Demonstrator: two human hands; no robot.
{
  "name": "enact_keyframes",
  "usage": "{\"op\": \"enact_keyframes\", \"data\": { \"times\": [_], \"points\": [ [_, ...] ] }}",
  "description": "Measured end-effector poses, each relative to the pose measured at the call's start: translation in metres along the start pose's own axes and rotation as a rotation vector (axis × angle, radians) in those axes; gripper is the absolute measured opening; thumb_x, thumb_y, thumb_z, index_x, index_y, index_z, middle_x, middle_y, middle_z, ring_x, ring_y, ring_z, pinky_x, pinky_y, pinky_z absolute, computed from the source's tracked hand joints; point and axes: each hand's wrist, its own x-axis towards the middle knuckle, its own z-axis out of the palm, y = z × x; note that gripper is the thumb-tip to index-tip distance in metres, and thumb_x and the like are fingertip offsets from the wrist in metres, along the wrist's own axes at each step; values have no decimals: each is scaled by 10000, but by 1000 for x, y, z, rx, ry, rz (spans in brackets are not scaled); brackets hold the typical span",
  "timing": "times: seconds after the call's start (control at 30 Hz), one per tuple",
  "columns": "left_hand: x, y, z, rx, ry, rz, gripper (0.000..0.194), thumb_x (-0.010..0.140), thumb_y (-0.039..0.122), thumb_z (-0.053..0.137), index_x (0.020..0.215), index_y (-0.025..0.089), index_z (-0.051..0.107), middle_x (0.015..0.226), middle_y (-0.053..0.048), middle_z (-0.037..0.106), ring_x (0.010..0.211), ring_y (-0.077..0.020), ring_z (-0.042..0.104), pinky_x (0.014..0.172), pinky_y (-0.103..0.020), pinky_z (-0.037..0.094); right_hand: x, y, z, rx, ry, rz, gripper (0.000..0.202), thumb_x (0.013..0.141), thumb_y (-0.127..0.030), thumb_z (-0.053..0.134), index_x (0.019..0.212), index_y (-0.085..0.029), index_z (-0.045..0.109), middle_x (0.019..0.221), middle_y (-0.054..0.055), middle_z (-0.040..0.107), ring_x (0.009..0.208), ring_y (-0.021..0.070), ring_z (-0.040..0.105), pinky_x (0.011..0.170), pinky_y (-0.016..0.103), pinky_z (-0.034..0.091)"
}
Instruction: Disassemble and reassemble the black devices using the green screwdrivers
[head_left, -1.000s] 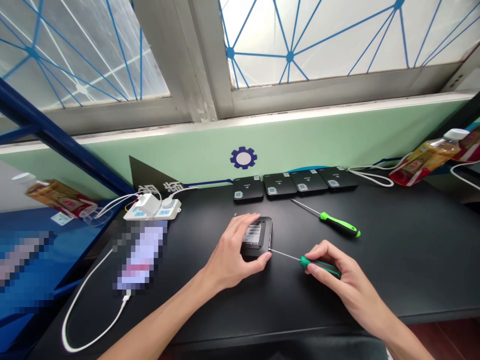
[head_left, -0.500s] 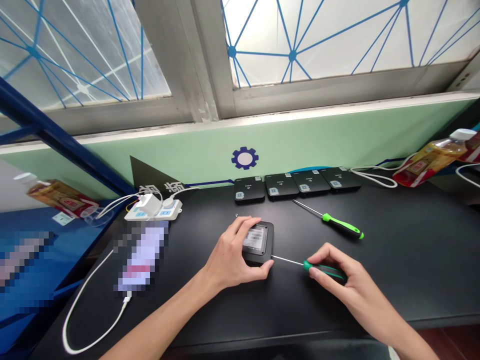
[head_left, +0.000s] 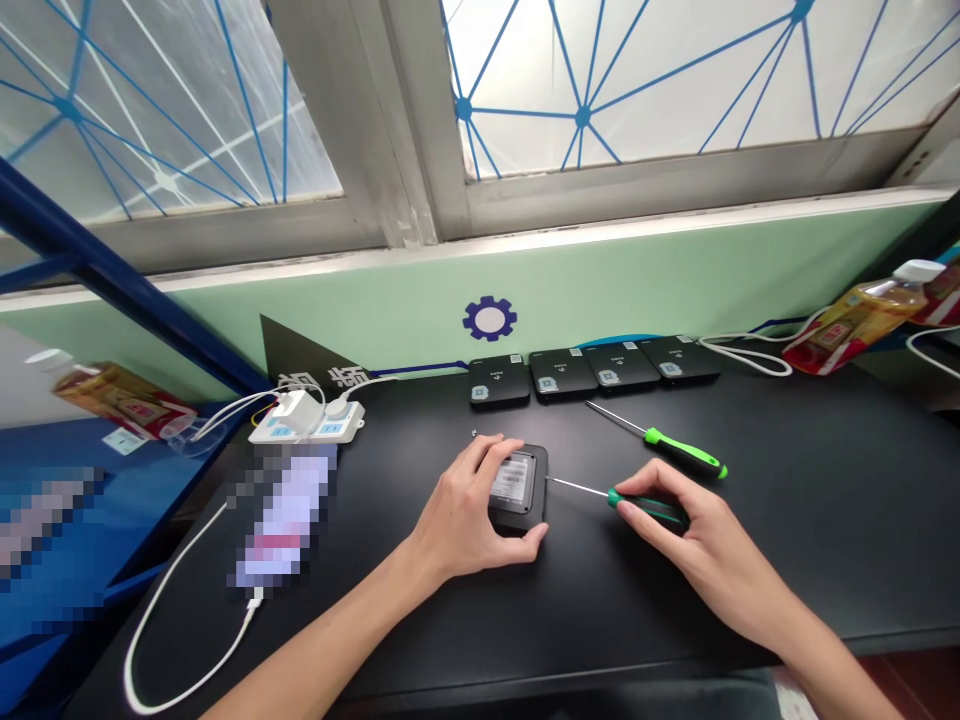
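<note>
My left hand (head_left: 480, 505) grips a small black box-shaped device (head_left: 534, 500) that lies on the dark table, its labelled side facing up. The thumb is at the near edge and the fingers reach over the far edge, hiding the device's left part. In my right hand (head_left: 675, 515) is a green-and-black screwdriver (head_left: 611, 495), its shaft pointing left. Its tip is at the right side of the device; whether it touches cannot be made out. Tiny metal bits, perhaps screws (head_left: 473, 433), lie just beyond my left hand.
A second screwdriver (head_left: 684, 452), bright green and black, lies behind my right hand. Several black devices (head_left: 499, 382) line the wall. At left are a white power strip (head_left: 307, 425), a blurred phone (head_left: 289, 515) and its cable (head_left: 131, 640). A drink bottle (head_left: 862, 315) stands at right.
My right hand has shifted the screwdriver slightly away from me, so its tip has moved from the device's near right corner up along its right side. My left hand stays put.
</note>
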Motion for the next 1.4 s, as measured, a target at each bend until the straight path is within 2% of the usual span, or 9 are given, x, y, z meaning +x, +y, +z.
{"op": "enact_keyframes", "data": {
  "times": [0.2,0.4,0.47,0.63,0.73,1.0,1.2,1.33,1.4],
  "points": [
    [0,1,0,2,-4,-5,853,746,353,902,1499,262,514,1382,-135,653,1305,-368,702,1097,-500,637,4,-6,-5,-42,10,0,415,1066,-690,646,1136,-282,683,1056,2,713,911,201,627,714,302,474],
    [0,-1,1,23,-6,7,854,751,362,902,1498,254,504,1387,-144,659,1328,-378,698,1123,-524,631,8,-10,-9,-79,-24,-18,399,1093,-676,607,1138,-286,678,1151,17,739,1112,244,680,802,313,502],
    [-1,-1,2,29,-1,11,861,746,361,902,1501,261,502,1390,-143,661,1332,-380,701,1133,-529,630,10,-14,-12,-101,-31,-29,388,1101,-662,599,1138,-285,682,1146,15,740,1065,233,681,807,318,501],
    [-1,-1,4,33,9,61,870,732,344,907,1497,264,500,1426,-144,676,1361,-395,690,1210,-581,581,23,-42,-29,-230,-93,-114,311,1104,-591,625,1081,-288,691,1074,-11,736,931,195,649,849,327,484],
    [0,0,5,29,-1,73,915,723,337,909,1529,268,481,1427,-143,684,1365,-397,687,1195,-575,589,38,-66,-39,-415,-171,-189,291,1116,-563,585,1060,-292,673,961,-16,718,787,189,592,711,327,449],
    [1,2,7,14,-3,56,967,711,335,906,1563,287,450,1407,-131,669,1350,-397,684,1183,-577,588,71,-99,-39,-510,-299,-331,82,1028,-334,645,970,-278,659,990,23,720,873,216,633,700,318,451],
    [-1,3,7,17,-10,52,964,718,336,902,1568,291,451,1410,-132,660,1366,-405,673,1191,-583,582,79,-94,-42,-465,-328,-306,129,1022,-372,661,936,-277,677,956,21,724,832,214,631,667,312,445],
    [-1,3,6,18,-15,50,979,709,319,901,1572,281,440,1439,-138,650,1367,-401,667,1192,-578,582,64,-75,-46,-382,-274,-261,188,1068,-471,661,1035,-287,685,1039,7,746,918,216,646,804,328,491],
    [0,3,5,9,-20,42,999,705,317,905,1580,281,424,1439,-136,644,1337,-389,676,1166,-567,599,51,-62,-44,-343,-231,-223,287,1100,-555,618,1017,-283,656,970,-6,723,832,204,607,759,330,470]
  ]
}}
